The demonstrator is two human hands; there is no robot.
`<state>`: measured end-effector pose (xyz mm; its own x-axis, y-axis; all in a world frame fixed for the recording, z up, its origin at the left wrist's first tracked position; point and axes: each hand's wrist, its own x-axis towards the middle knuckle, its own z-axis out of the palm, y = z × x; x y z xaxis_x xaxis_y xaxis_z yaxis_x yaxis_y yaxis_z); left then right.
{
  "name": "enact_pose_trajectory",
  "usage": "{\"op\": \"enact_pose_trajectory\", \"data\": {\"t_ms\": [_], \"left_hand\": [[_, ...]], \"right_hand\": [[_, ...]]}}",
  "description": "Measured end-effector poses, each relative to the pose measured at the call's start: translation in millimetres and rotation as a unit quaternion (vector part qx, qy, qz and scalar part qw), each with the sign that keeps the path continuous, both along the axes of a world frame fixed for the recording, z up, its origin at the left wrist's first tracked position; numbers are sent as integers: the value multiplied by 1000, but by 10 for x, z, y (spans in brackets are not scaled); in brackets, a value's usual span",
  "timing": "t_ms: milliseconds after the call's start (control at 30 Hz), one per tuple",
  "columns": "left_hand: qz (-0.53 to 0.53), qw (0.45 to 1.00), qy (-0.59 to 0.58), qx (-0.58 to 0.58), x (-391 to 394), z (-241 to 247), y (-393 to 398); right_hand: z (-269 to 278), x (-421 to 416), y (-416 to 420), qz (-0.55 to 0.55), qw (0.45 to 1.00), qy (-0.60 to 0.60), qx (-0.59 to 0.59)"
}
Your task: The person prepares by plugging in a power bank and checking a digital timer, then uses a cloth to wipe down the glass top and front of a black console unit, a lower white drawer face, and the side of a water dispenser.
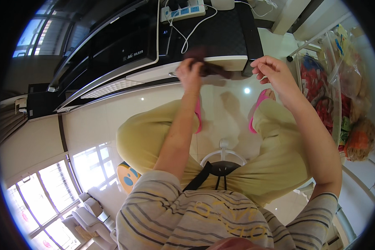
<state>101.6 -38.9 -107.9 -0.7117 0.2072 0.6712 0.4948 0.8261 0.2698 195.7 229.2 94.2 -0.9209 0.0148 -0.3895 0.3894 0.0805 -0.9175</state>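
Observation:
A dark maroon cloth point(211, 68), blurred by motion, hangs from my left hand point(189, 73), whose fingers grip it at the front edge of the black-topped cabinet point(218, 34). Beneath the cloth lies the light-coloured front of a drawer point(232, 62), with a small metal handle point(172, 74) beside my left hand. My right hand point(268, 70) is raised off the cabinet's right corner, its fingers loosely curled and apart, holding nothing.
On the cabinet top are a white power strip point(184, 12) and a looped white cable point(187, 39). A large black screen point(112, 47) stands at the left. A white rack point(337, 103) with bagged goods is at the right. Pink slippers point(254, 120) are on my feet.

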Motion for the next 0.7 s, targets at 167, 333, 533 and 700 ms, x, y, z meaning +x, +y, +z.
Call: {"op": "enact_pose_trajectory", "data": {"t_ms": [167,333,533,700], "left_hand": [[146,977,-39,147,40,162,-56],[270,923,-1,273,63,16,568],[243,793,-172,532,220,-122,1311],[326,674,-274,604,61,-539,1352]], "right_hand": [[27,-4,6,-12,1000,-6,-17],[54,36,-162,28,999,13,-20],[-33,-14,-236,41,999,-4,-2],[-68,-87,-348,36,999,-33,22]]}}
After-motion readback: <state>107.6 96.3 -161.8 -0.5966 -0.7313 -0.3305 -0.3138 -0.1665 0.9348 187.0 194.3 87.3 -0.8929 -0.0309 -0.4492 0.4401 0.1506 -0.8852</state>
